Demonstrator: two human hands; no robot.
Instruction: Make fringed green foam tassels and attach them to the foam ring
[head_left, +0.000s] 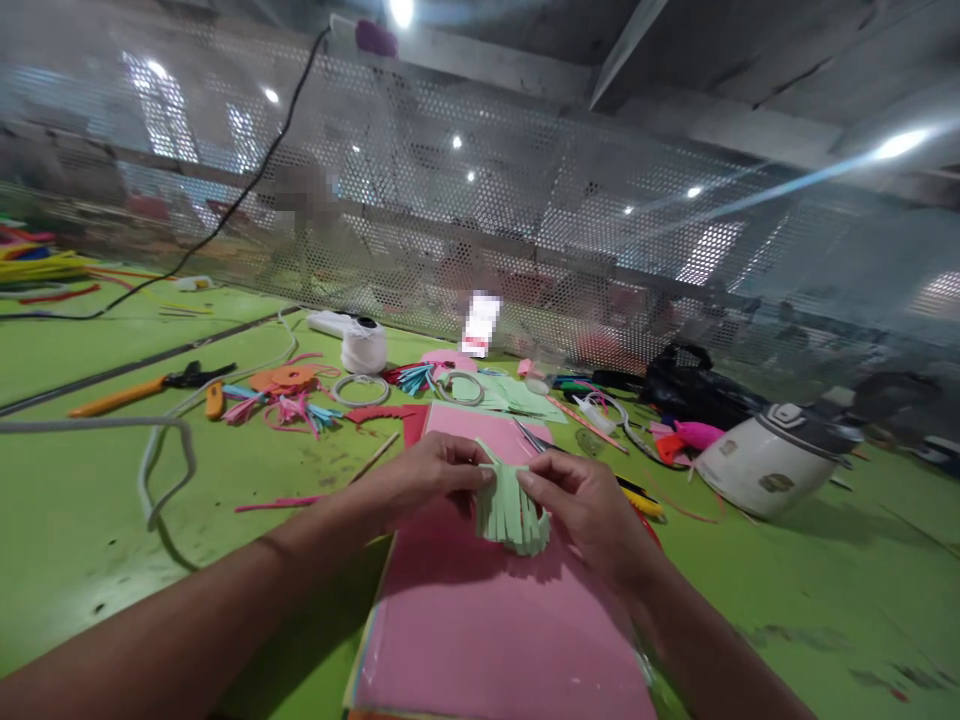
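We hold a green paper fringe

Our left hand point(427, 475) and right hand point(581, 500) both pinch the top of the green paper fringe point(510, 510), just above the pink sheet point(487, 620) on the near green bench point(90, 520).

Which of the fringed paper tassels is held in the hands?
The pale green fringed paper tassel, pinched between the left hand and right hand above the pink sheet. The pink and blue fringed tassels lie untouched on the green table.

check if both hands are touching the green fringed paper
Touching: the head view shows the left hand and right hand pinching the top of the green fringed paper from both sides.
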